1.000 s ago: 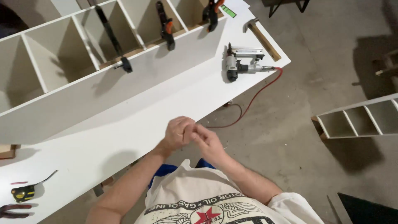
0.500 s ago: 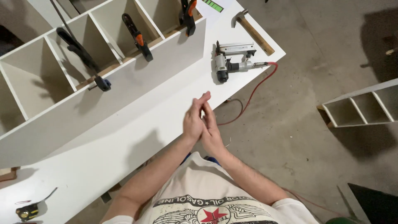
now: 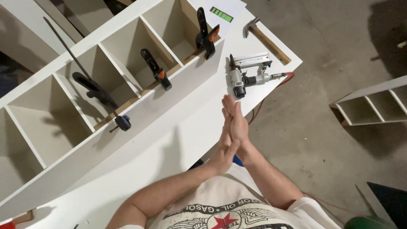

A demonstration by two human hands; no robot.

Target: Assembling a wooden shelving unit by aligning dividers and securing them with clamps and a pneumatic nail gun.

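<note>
Left hand (image 3: 225, 142) and right hand (image 3: 237, 123) are pressed flat together, palm to palm, fingers extended, holding nothing, above the white worktop (image 3: 169, 144). Nearest item: nail gun (image 3: 246, 76) lying just beyond the fingertips, near a hammer (image 3: 267, 40). 3 clamps grip the white shelf unit (image 3: 85, 106).

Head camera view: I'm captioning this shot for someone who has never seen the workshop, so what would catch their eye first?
The person's left hand and right hand are pressed palm to palm over the white worktable, holding nothing. Just beyond the fingers lies a silver nail gun with a red hose, and a wooden-handled hammer near the table's corner. To the left, a long white shelf unit lies with black bar clamps gripping its front edge.
</note>
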